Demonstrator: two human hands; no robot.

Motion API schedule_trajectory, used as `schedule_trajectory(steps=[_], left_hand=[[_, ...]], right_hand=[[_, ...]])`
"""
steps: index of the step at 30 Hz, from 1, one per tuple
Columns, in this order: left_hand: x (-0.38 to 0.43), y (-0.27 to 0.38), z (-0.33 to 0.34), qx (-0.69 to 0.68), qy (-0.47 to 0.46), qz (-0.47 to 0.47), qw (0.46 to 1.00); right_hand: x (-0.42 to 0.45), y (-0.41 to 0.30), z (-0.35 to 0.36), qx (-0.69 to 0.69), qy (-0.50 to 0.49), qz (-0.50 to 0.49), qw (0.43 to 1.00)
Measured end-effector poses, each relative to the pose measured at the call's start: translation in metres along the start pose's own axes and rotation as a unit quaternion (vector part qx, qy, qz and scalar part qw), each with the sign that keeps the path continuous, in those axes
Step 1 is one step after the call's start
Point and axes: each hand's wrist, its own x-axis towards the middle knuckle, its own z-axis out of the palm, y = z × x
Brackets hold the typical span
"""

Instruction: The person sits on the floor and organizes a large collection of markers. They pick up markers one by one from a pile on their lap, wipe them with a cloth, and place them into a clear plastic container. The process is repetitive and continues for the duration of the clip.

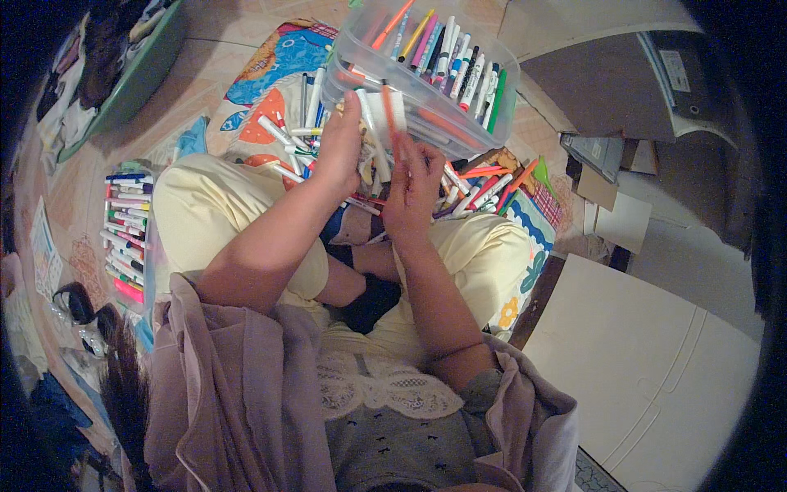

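Note:
In my right hand (411, 190) is a slim orange pen (388, 107), held upright with its dark end at the top. My left hand (341, 147) is raised just beside it, thumb up, with most of its fingers hidden. A small white sheet (396, 114) and a white marker (367, 111) show between the hands; I cannot tell whether the left hand grips either. Loose markers and pens (486, 190) lie heaped beneath and around both hands on a patterned cloth (295, 52). Past the hands, a clear plastic bin (504, 117) has a row of markers across its top.
A clear tray (150, 246) with a row of markers lies left of my knee. A green basin (132, 92) of clothes stands at the far left. To the right are a white panel (645, 369), a dark binder (670, 80) and cardboard pieces (624, 221). Part of a keyboard (593, 470) shows below.

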Motion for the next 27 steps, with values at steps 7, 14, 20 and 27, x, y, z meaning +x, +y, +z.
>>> schedule_trajectory(steps=[7,14,20,27], left_hand=[[-0.002,-0.007,0.003,0.04,-0.036,0.057,0.997],[0.002,-0.009,0.0,0.057,-0.011,0.093,0.994],[0.001,0.019,0.004,0.038,0.007,0.13,0.991],[0.001,0.062,-0.002,-0.107,0.011,0.195,0.975]], right_hand=[[0.0,0.002,0.008,0.021,-0.081,-0.025,0.996],[-0.006,-0.007,0.008,0.289,-0.209,0.188,0.915],[-0.008,-0.016,-0.006,0.238,-0.249,0.197,0.918],[0.042,-0.034,-0.032,0.575,-0.063,0.432,0.692]])
